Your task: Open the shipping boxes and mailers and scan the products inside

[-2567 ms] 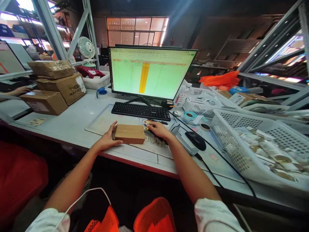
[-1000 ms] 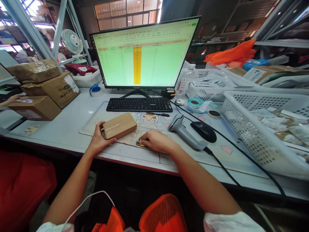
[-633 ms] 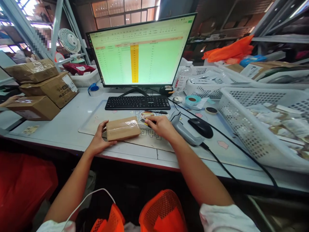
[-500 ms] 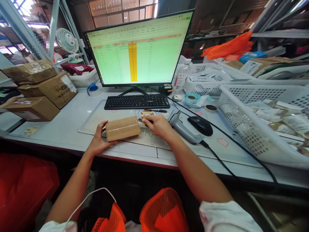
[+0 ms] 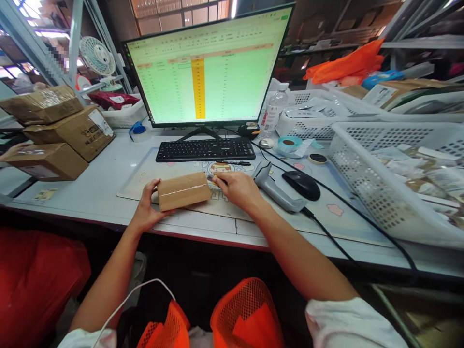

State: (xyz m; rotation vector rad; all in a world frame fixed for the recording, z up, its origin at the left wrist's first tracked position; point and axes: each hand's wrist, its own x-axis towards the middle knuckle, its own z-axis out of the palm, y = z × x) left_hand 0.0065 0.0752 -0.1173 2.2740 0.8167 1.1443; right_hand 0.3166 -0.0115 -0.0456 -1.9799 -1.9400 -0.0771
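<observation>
A small brown cardboard box (image 5: 184, 191) with a strip of clear tape along it is tilted above the front of the desk mat. My left hand (image 5: 148, 207) grips its left end, fingers behind and thumb underneath. In my right hand (image 5: 237, 190) is a box cutter (image 5: 210, 178), mostly covered by the fingers, its tip at the box's right end. Just right of that hand lies a grey barcode scanner (image 5: 277, 188). Behind the hands are a black keyboard (image 5: 205, 151) and a pen (image 5: 234, 163).
A monitor (image 5: 210, 82) stands at the back. Cardboard parcels (image 5: 68, 130) are stacked at the left, with another person's hand (image 5: 12, 151) beside them. To the right are a mouse (image 5: 300, 185), tape rolls (image 5: 290, 145), a bottle (image 5: 274, 108) and a white basket (image 5: 366, 179) of packets.
The view has shifted slightly. Both hands keep their holds on the box and the cutter, and the cutter remains at the box's right end.
</observation>
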